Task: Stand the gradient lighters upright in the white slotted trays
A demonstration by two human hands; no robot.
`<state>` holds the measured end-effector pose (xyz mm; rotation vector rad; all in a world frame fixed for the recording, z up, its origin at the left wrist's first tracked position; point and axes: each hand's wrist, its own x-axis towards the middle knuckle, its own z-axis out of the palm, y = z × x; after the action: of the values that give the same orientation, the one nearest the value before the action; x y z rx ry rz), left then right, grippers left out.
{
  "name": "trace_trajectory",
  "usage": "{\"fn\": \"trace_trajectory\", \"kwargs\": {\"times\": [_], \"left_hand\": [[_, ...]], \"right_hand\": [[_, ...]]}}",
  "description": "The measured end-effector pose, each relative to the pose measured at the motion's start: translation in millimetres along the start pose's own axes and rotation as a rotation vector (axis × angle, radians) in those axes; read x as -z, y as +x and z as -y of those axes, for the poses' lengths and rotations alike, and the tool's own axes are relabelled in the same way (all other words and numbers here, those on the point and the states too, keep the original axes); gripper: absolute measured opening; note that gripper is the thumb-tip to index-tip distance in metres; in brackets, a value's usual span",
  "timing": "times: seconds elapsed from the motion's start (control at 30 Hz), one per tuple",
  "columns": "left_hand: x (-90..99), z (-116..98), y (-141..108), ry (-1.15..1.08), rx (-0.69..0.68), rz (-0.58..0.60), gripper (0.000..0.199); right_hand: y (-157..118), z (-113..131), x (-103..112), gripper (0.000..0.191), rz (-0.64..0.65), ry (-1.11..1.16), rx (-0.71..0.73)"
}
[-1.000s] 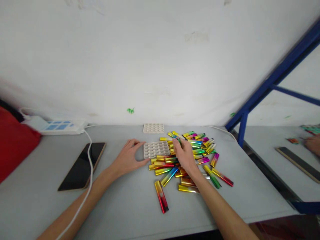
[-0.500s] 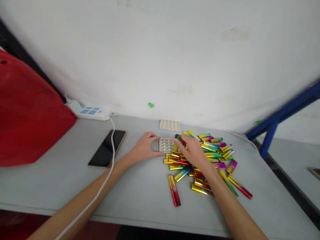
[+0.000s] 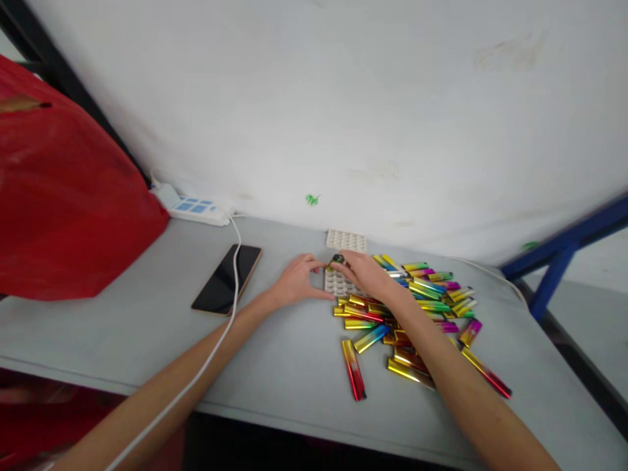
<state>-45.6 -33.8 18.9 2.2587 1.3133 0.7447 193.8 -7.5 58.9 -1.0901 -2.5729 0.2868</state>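
Observation:
A heap of shiny multicoloured lighters [image 3: 417,307] lies on the grey table [image 3: 275,373]. My right hand [image 3: 366,273] holds one lighter [image 3: 336,260] upright by its top, over the far left corner of a white socket tray [image 3: 336,284]. My left hand [image 3: 297,281] rests against the tray's left edge, fingers curled around it. A second white tray [image 3: 346,240] lies just behind, near the wall. One red-and-gold lighter [image 3: 354,369] lies apart at the front of the heap.
A dark phone [image 3: 228,279] lies left of my hands, with a white cable [image 3: 216,347] running over it from a power strip [image 3: 193,208] by the wall. A big red bag [image 3: 69,196] fills the left side. A blue frame [image 3: 564,255] stands at the right.
My right hand lifted a lighter out of the heap and carried it left over the tray. My head turned left, so the red bag now shows large.

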Motion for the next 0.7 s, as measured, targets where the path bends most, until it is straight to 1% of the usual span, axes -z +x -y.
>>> {"fn": "trace_trajectory", "kwargs": {"times": [0.13,0.23,0.3,0.37,0.43,0.47,0.53,0.57,0.7], "left_hand": [[0.3,-0.5,0.7,0.008,0.003,0.017,0.073],[1.0,-0.7,0.9,0.014,0.005,0.018,0.074],[1.0,0.3,1.1,0.016,-0.004,0.017,0.074],[0.8,1.9,1.4,0.014,-0.013,0.014,0.076],[0.6,3.4,1.7,0.012,-0.013,0.007,0.078],[0.7,3.9,1.8,0.01,-0.013,0.004,0.078],[1.0,4.2,2.1,0.006,-0.016,0.002,0.079],[1.3,4.0,2.2,0.003,-0.018,0.004,0.079],[2.9,1.7,2.5,0.002,-0.019,0.009,0.079]], "right_hand": [[12.2,-5.1,5.2,0.027,0.067,-0.007,0.025],[19.8,-3.7,7.3,0.025,0.098,0.011,0.008],[18.8,-1.5,6.5,0.024,0.102,0.025,-0.027],[11.9,-0.7,6.1,0.023,0.106,0.06,-0.048],[-0.9,-4.8,9.1,0.02,0.059,0.136,-0.063],[-9.5,-9.5,12.6,0.02,0.007,0.177,-0.081],[-30.6,-24.9,23.6,0.025,-0.118,0.223,-0.148],[-42.6,-35.0,30.7,0.025,-0.161,0.208,-0.189],[-92.6,-77.8,64.8,0.02,-0.17,0.071,-0.325]]}}
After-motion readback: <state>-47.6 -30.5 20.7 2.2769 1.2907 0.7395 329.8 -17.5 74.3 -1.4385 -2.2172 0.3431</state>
